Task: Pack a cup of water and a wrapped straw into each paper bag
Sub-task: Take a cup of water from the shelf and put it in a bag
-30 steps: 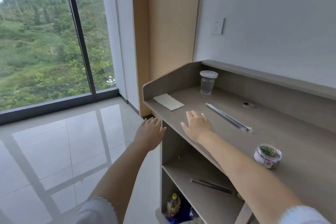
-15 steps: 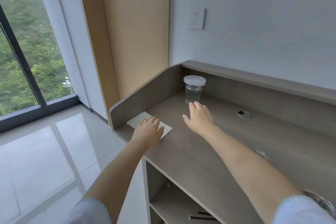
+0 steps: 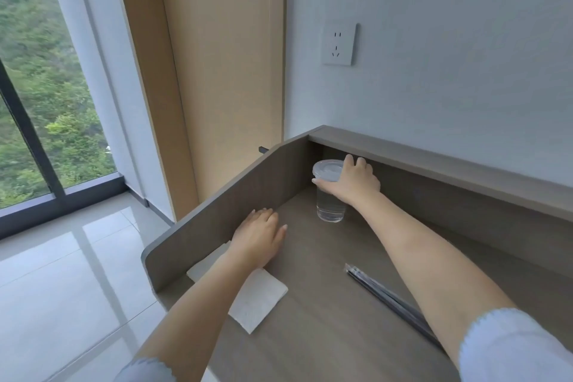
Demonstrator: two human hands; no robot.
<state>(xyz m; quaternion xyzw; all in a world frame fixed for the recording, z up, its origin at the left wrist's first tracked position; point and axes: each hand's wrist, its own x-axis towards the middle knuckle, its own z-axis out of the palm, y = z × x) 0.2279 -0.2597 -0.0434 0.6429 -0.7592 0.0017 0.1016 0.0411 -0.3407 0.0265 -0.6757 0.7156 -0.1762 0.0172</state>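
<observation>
— Cup of water (image 3: 331, 201), who has it?
— The right hand (image 3: 352, 181); its grip is clamped on the cup just under the flat lid (image 3: 328, 169), thumb across the near side and fingers (image 3: 356, 161) curled over the far side of the rim. The cup stands upright on the bench (image 3: 325, 335), in the far corner where the raised side panel (image 3: 235, 211) meets the back ledge (image 3: 434, 164). Whether its base is touching the surface or just off it, I cannot tell.
— And the other one?
— The left hand (image 3: 259, 234) lies palm down on the bench, fingers spread flat and apart, clamped on nothing. Its wrist and forearm cross a flat white paper bag (image 3: 257, 301) that lies beside the side panel.
— Any straw in sight?
— Wrapped straws (image 3: 381, 291) in clear sleeves lie on the bench to the right of the bag, running diagonally under the right forearm; their far end is hidden by the pale sleeve (image 3: 511, 344).
— Beyond the bench?
— A white wall socket (image 3: 339, 44) above the ledge, a wooden panel (image 3: 223, 56) to its left, then a window (image 3: 37, 87) with green hillside outside.
</observation>
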